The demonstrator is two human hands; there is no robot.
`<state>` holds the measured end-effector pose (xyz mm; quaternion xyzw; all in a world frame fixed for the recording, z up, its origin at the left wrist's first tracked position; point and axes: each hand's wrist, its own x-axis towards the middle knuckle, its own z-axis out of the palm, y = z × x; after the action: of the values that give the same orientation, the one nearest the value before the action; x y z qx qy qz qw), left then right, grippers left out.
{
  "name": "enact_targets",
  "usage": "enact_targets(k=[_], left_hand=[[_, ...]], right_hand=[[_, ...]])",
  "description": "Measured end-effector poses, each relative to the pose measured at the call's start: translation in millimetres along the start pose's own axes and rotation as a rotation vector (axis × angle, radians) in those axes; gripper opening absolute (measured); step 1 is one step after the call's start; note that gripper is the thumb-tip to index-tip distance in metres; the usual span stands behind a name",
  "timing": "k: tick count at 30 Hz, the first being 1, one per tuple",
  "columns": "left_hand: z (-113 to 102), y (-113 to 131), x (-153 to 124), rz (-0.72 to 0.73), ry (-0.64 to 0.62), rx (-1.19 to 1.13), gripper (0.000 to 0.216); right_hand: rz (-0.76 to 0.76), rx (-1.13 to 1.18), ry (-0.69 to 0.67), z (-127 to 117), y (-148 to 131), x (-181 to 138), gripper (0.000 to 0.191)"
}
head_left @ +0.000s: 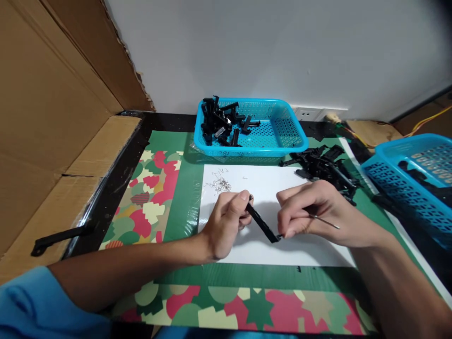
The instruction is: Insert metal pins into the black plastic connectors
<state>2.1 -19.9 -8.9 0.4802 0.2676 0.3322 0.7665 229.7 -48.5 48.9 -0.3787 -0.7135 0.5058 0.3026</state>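
Observation:
My left hand (229,221) is closed around the upper end of a long, narrow black plastic part (263,223), which slants down to the right over a white sheet (226,252). My right hand (310,214) is closed too, its fingertips at the part's lower end. A thin metal rod (326,221) sticks out of that hand toward the wrist; its other end is hidden by the fingers. Whether the fingertips also pinch something small, I cannot make out. Beyond my left hand, a heap of tiny wire pieces (221,185) lies on the sheet.
At the back stands a blue basket (282,151) with black parts inside. A pile of black parts (328,167) lies right of it, and another blue basket (399,162) is at the far right. Cardboard (45,94) walls the left side; a black piece (60,239) lies there.

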Motion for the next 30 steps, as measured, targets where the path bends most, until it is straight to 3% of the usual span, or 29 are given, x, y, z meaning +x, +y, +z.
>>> enact_targets(k=[12,19,25,30], left_hand=[[2.2,0.8,0.3,0.019,0.040,0.136,0.059],[5.0,4.2,0.7,-0.047,-0.065,0.092,0.050],[2.1,1.9,3.1,0.101,-0.039,0.235,0.038],[1.6,1.0,4.2,0.115,0.020,0.322,0.031]], right_hand=[[0.094,0.041,-0.036,2.2,-2.9,-0.9,0.021],[0.155,-0.025,-0.031,-6.7,1.0,-5.6,0.018],[0.117,-0.082,0.274,-21.7,10.4,-15.5,0.023],[0.184,-0.137,0.458,-27.9,20.0,-20.8,0.023]])
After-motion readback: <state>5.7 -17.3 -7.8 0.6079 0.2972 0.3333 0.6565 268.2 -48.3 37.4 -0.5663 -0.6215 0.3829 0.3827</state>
